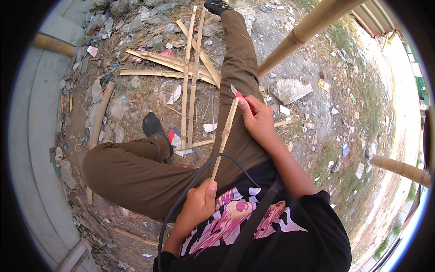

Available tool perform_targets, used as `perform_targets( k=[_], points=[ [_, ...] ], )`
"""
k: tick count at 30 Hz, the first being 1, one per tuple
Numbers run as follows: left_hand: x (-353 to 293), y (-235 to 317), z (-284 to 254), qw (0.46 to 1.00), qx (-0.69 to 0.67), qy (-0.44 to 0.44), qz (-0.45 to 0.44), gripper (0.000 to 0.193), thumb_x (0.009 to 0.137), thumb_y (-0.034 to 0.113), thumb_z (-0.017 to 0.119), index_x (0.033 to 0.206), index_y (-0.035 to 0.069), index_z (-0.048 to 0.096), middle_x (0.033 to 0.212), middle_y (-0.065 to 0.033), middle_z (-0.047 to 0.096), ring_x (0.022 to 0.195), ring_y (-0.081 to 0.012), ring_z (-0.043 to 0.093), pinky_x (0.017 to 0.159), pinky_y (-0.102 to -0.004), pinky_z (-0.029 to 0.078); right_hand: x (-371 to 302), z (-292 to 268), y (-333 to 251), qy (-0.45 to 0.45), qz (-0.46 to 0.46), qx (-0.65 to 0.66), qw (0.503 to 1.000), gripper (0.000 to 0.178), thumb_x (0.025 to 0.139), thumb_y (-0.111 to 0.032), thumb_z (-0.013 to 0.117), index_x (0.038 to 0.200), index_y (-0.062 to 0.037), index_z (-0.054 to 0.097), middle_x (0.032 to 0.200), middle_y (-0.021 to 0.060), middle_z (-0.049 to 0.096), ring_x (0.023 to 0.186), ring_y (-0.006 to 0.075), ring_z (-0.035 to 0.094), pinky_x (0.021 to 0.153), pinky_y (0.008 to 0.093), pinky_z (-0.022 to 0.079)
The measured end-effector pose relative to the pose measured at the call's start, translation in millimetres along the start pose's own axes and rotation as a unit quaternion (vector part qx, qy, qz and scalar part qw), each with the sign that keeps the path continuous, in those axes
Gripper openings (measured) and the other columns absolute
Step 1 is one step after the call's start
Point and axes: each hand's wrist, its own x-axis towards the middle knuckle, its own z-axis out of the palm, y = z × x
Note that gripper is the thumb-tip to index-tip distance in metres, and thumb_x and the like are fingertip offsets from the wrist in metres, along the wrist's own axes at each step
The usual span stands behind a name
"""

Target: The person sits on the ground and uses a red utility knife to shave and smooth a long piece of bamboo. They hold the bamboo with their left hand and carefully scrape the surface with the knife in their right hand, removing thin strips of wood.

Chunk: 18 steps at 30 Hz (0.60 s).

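My left hand point(197, 202) is closed around the lower end of a split bamboo strip point(225, 132), close to my shirt. The strip slants up across my lap to my right hand point(257, 117). That hand is closed on a utility knife point(239, 94) with a red part showing, its thumb lying along the strip's upper end. The knife's blade point(234, 89) points up and away from me, beside the strip's tip. Most of the knife's handle is hidden in my fingers. A black cable point(217, 155) loops over the strip's lower part.
Several split bamboo strips point(192, 81) lie crossed beyond my bent leg. A thick bamboo pole point(303, 34) slants past my outstretched leg, and another pole point(401, 170) juts in at right. Grey boards point(34, 136) line the left. Stones and litter cover the ground.
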Motion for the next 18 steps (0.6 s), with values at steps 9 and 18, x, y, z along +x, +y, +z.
perform_targets(
  k=[9,18],
  points=[
    [8,-11,3,0.998,-0.051,0.044,0.016,0.050,0.112,0.032,0.037,0.072,0.002,0.043,0.058,-0.0003,0.041,0.055,-0.0092,0.037,0.052,-0.0313,0.032,-28,-15,-27,-0.148,-0.128,-0.056,0.979,0.027,0.094,-0.030,0.071,0.088,-0.0041,0.064,0.062,0.0177,0.055,0.055,0.0368,0.058,0.052,0.0386,0.044],
    [6,-2,1,0.999,0.021,0.018,-0.026,0.043,0.110,0.033,0.039,0.089,-0.002,0.053,0.067,-0.0222,0.049,0.060,-0.0363,0.049,0.063,-0.0439,0.041,-13,-8,-19,-0.043,-0.050,-0.114,0.991,0.033,0.098,-0.034,0.068,0.087,-0.0026,0.064,0.059,0.0160,0.051,0.047,0.0267,0.046,0.049,0.0366,0.039]
  ],
)
